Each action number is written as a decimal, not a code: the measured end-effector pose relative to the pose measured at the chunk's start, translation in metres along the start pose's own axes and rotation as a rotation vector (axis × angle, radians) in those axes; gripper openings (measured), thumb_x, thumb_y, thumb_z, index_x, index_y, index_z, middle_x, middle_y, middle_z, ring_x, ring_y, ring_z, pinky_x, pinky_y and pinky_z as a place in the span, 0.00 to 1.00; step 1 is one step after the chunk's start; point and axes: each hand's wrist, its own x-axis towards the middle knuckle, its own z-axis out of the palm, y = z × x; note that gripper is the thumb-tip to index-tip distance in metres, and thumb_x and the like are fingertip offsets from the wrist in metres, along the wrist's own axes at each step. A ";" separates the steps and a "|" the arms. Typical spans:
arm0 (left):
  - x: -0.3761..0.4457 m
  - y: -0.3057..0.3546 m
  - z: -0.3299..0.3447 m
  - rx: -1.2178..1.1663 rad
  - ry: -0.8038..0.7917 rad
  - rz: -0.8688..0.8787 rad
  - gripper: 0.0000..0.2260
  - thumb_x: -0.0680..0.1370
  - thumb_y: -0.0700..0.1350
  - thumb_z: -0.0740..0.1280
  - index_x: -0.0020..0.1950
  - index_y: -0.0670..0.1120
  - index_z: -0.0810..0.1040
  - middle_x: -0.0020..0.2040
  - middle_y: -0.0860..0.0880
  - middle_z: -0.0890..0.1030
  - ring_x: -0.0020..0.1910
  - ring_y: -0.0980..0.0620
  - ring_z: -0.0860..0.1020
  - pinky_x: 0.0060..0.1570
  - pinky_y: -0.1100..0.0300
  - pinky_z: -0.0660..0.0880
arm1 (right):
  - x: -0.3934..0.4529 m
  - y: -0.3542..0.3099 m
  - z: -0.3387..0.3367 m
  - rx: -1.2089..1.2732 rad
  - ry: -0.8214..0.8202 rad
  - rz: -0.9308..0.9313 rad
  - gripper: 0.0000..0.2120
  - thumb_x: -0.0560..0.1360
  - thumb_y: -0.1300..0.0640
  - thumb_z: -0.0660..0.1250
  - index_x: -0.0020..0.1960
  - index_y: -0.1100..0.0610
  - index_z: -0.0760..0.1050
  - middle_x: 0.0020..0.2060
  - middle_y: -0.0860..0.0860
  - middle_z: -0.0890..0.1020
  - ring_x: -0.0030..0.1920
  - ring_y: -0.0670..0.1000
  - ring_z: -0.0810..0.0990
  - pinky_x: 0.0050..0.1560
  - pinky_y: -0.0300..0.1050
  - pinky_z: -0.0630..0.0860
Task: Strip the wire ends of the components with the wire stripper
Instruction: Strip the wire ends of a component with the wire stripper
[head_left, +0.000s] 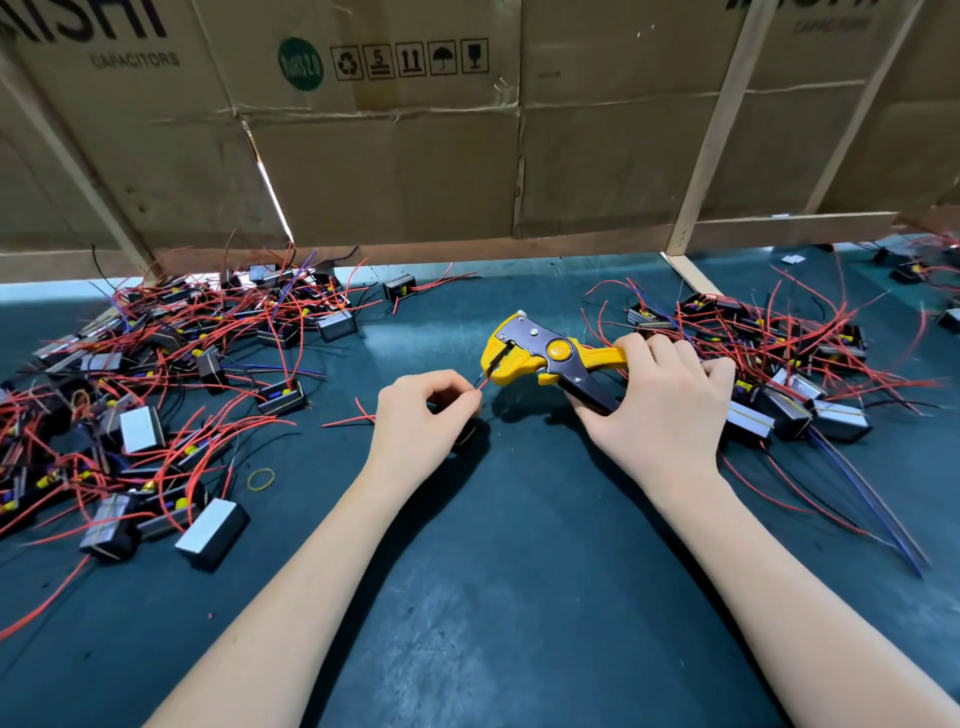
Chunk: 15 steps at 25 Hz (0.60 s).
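My right hand (660, 400) grips the handles of a yellow and black wire stripper (540, 356), whose jaws point left. My left hand (421, 415) pinches a thin red wire (482, 384) between thumb and fingertips, its tip just at the stripper's jaws. A black component (465, 434) lies mostly hidden under my left hand. Whether the jaws bite the wire I cannot tell.
A heap of black box components with red wires (156, 374) covers the left of the dark green mat (493, 571); another heap (779, 364) lies at the right. A yellow rubber band (261, 479) lies near the left pile. Cardboard walls (415, 156) close off the back.
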 end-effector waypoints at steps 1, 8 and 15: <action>0.000 0.000 0.000 -0.003 0.000 -0.002 0.08 0.74 0.40 0.69 0.35 0.45 0.81 0.33 0.44 0.81 0.30 0.52 0.74 0.36 0.57 0.74 | 0.000 0.001 0.000 -0.006 -0.004 -0.006 0.23 0.67 0.35 0.69 0.44 0.56 0.74 0.36 0.51 0.76 0.39 0.58 0.74 0.44 0.51 0.61; 0.000 -0.001 0.000 -0.007 -0.024 0.011 0.09 0.74 0.40 0.69 0.34 0.44 0.80 0.32 0.44 0.81 0.29 0.54 0.73 0.34 0.61 0.72 | 0.002 0.003 -0.003 0.077 0.055 -0.046 0.19 0.67 0.42 0.72 0.32 0.56 0.73 0.24 0.53 0.76 0.24 0.56 0.65 0.40 0.49 0.58; -0.001 0.000 0.000 -0.019 -0.027 0.014 0.09 0.75 0.40 0.69 0.34 0.45 0.81 0.32 0.47 0.82 0.27 0.57 0.74 0.32 0.71 0.71 | 0.001 0.007 0.004 0.036 0.025 0.002 0.27 0.68 0.34 0.69 0.50 0.57 0.75 0.43 0.53 0.78 0.45 0.59 0.74 0.46 0.52 0.62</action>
